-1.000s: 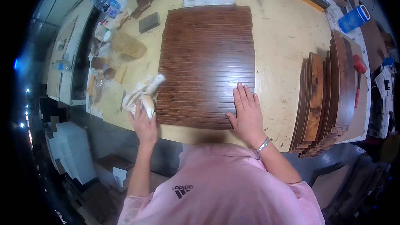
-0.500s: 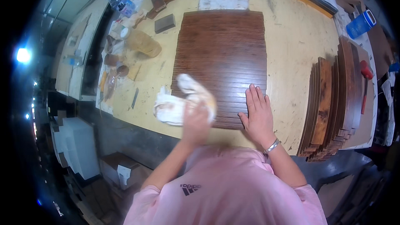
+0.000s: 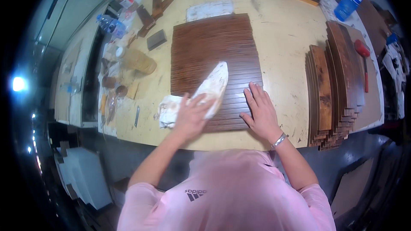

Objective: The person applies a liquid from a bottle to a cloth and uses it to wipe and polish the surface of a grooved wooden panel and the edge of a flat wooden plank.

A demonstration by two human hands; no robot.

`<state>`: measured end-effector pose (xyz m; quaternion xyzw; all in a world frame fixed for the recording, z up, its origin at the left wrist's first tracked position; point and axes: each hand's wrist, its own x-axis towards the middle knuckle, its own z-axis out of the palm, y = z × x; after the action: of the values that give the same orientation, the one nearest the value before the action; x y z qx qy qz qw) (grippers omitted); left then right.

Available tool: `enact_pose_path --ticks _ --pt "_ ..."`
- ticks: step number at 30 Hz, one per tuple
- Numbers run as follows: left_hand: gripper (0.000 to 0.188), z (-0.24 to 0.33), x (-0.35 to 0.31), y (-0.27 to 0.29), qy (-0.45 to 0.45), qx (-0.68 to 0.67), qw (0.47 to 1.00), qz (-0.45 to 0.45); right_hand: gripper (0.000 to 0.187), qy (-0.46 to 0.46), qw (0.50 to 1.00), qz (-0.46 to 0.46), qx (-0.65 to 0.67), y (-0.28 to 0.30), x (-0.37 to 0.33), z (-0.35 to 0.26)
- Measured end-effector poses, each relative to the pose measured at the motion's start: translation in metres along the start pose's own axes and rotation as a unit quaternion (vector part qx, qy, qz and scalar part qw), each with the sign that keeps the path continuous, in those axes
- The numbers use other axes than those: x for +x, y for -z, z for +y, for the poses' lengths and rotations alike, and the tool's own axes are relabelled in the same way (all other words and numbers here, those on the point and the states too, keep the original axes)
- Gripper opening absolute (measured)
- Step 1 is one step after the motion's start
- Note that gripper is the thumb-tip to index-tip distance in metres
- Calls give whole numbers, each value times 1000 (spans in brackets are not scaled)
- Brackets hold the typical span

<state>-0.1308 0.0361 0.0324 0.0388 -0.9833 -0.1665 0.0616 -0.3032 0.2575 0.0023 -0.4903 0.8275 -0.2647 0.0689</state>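
Dark brown wood strips [image 3: 214, 38] lie side by side on the table, forming a slatted panel in front of me. At its near left corner my left hand [image 3: 193, 115] presses on a stained white cloth [image 3: 212, 83], fingers curved over it. One end of the cloth reaches up across the strips; the other bunches to the left of my hand. My right hand [image 3: 262, 113], with a silver bracelet at the wrist, lies flat along the panel's near right edge. Its fingers are stretched out and it holds nothing.
Stacked wood planks [image 3: 321, 94] and a red-headed mallet [image 3: 363, 55] are at the right, below a blue bottle [image 3: 347, 5]. To the left stand a jar of tan liquid [image 3: 139, 61] and plastic bottles [image 3: 111, 25]. A grey block [image 3: 156, 39] sits near the panel.
The cloth's loose end has swung right and up over the strips, with my left hand shifting slightly left. My right hand stays on the panel's edge. The whole view has shifted somewhat.
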Motion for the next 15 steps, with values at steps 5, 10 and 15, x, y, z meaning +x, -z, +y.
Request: enact_pose_path --ticks 5,10,15 --pt "43 -76 -43 44 45 24 998 -42 119 -142 981 20 128 12 -26 -7" --pt "28 -29 8 -11 -149 -22 985 -84 137 -157 954 47 250 -15 -33 3" --pt "35 -20 40 -2 -248 -57 959 -126 141 -166 953 37 253 -22 -37 10"
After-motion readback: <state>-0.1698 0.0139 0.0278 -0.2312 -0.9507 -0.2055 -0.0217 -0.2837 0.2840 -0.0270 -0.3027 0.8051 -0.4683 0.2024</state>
